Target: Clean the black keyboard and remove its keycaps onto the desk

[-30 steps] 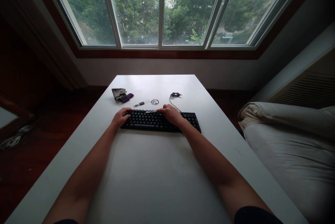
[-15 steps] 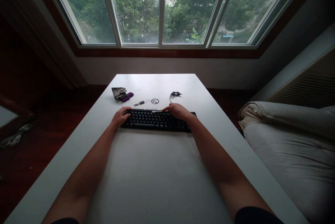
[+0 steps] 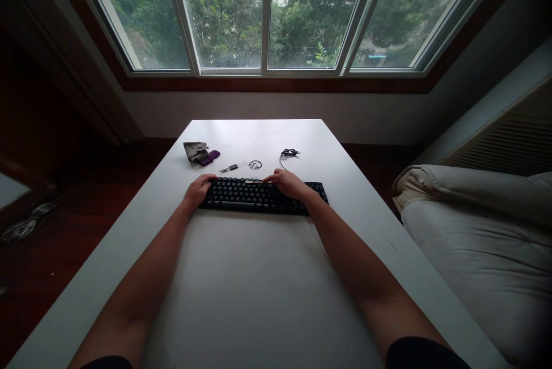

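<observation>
We see the right hand (image 3: 290,183) slightly back to the left of where it was half a second ago, when it had swung out to the right. The pale stick (image 3: 253,181) pinched in its fingertips has come along with it, and lies across the far rows of keys, just left of the grip. We take this as a back-and-forth pass along the keys, still under way. Whether the stick is a brush or something else is too small for us to tell.

The keyboard (image 3: 241,195) lies flat on the table (image 3: 241,277), between our hands and partly under the right one. The left hand (image 3: 199,188) has stayed at its left end, which we judge keeps the board steady; we cannot tell whether its fingers grip the edge or only rest there.

Beyond the right hand we find the coiled cable (image 3: 290,153). Past the stick lie a round thing (image 3: 255,165) and, left of that, a small tool (image 3: 233,167) with a dark middle. Beyond the left hand sit a grey cloth (image 3: 196,152) and a purple bundle (image 3: 211,157), touching each other; all of these have stayed put.
</observation>
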A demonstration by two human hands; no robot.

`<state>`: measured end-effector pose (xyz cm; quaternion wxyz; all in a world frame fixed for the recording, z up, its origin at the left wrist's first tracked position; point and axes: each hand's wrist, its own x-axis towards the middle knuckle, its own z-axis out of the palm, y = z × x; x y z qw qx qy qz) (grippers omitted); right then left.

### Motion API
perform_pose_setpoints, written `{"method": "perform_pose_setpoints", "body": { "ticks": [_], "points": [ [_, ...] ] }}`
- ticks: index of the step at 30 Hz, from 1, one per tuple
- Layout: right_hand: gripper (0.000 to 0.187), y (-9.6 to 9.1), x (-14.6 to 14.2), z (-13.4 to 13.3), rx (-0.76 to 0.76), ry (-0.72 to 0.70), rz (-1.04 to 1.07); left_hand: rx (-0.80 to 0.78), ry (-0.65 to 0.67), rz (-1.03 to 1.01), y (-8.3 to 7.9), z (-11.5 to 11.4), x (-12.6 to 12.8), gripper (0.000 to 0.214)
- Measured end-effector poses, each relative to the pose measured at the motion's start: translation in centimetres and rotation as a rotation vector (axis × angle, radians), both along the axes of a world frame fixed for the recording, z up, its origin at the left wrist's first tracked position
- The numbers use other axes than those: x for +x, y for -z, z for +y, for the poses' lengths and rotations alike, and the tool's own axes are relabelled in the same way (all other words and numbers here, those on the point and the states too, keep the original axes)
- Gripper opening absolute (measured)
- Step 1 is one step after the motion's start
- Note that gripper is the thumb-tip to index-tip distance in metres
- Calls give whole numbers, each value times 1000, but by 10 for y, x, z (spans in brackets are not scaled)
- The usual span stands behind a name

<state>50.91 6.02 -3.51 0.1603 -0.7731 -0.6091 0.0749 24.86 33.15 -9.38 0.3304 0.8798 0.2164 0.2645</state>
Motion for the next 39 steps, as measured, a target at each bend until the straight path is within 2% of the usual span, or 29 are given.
{"method": "perform_pose_setpoints", "body": {
  "ticks": [4,11,16,22,26,30,35,39],
  "points": [
    [39,0,6,-2,-2,-8,12,-54,-82,-18,5,2,0,45],
    [35,-4,33,-13,-37,-36,94,29,-263,97,3,5,-1,37],
    [33,-4,37,-17,-55,-21,123,51,-279,133,3,5,0,36],
    [34,6,15,-7,-13,-35,75,71,-280,126,4,4,2,36],
    [36,5,9,-3,-15,-36,70,74,-284,137,3,3,2,36],
    [38,-2,18,-8,-49,-46,130,74,-284,144,2,3,1,36],
    [44,-15,39,-26,-181,4,240,64,-279,145,3,4,0,36],
    [38,-24,52,-39,-230,30,251,66,-292,153,3,4,1,37]
  ]
}}
